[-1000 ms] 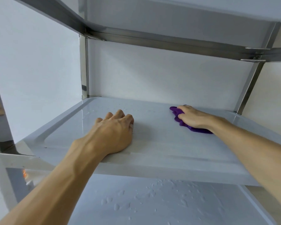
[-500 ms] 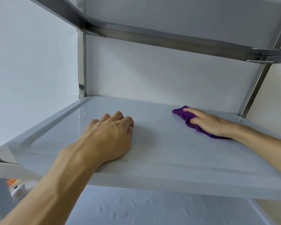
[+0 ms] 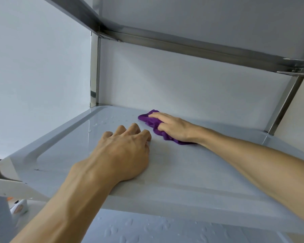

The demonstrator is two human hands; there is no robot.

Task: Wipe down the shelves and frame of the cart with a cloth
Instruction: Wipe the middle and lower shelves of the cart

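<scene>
Purple cloth (image 3: 154,126) is sitting toward the back of the middle shelf (image 3: 191,174), roughly center, just short of the back wall. Right hand (image 3: 175,128) is flat on top of it, fingers (image 3: 159,116) stretched out and together, pressing the cloth down onto the shelf rather than gripping it. Left hand (image 3: 125,155) is planted on the same shelf just in front and to the left of the cloth, not touching it, knuckles up with its fingers curled under, holding nothing. Water droplets (image 3: 111,120) are sitting on the shelf near the back left corner. Metal post (image 3: 94,71) runs up from that corner to the upper shelf frame (image 3: 191,44). Lower shelf (image 3: 165,230) below has plenty of water beads on it too.
</scene>
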